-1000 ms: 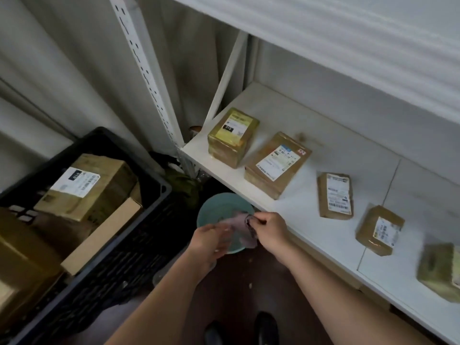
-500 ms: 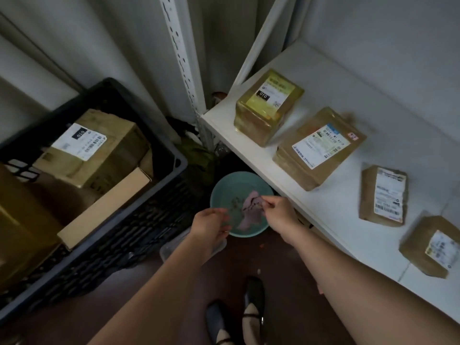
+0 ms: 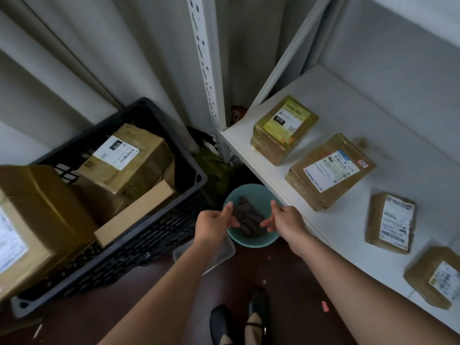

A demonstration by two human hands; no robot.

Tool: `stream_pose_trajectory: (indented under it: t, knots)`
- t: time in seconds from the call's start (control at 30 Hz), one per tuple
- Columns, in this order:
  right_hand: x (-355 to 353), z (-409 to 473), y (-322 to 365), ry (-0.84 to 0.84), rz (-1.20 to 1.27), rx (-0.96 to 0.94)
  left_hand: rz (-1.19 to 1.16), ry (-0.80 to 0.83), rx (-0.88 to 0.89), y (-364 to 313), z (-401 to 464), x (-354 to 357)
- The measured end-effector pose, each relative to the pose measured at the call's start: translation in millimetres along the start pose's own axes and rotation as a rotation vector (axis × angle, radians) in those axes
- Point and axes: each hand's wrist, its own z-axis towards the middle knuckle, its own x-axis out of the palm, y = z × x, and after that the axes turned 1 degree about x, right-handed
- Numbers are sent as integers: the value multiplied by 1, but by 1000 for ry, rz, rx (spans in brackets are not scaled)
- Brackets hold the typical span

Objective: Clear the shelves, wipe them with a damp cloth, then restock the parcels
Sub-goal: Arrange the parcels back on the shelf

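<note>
a: starting at the left, i see the black crate on the floor with brown parcels in it, one box showing a white label. they look stiff and light enough to lift by opposite edges. the nearest big one runs off the frame, so i can't size it up.

b: and the hands?

a: my left hand and right hand both hang over the teal basin on the floor, fingers loosely spread, grasping nothing. the dark cloth lies crumpled in the basin between them. i judge it soaked, limp and heavy with water, so i'd bunch it in both fists at the middle and wring it. i can't see any water level.

b: further right?

a: five taped parcels sit apart on the white shelf, the first a yellowish box. glossy tape could be slippery with wet fingers. the last parcel is blurred, and a clear tub hides partly under my left wrist.
</note>
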Motion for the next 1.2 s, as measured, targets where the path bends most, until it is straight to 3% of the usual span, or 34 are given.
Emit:
stream_pose_trajectory:
  t: [0.17,0.37,0.73,0.97,1.2]
  knots:
    - [13,-21,24,186,-8,-27,175,-19,234,-16,-9,-28]
    - [44,-42,70,188,-41,-187,185,-183,403,-26,-20,-85]
    - [151,-86,139,323,-70,-311,120,-536,351,-2,-25,-221]
    - [258,-121,175,503,-203,-305,91,-818,141,27,-24,-329]
    - [328,-140,191,648,-267,-302,-88,-839,-305,80,-1,-396]
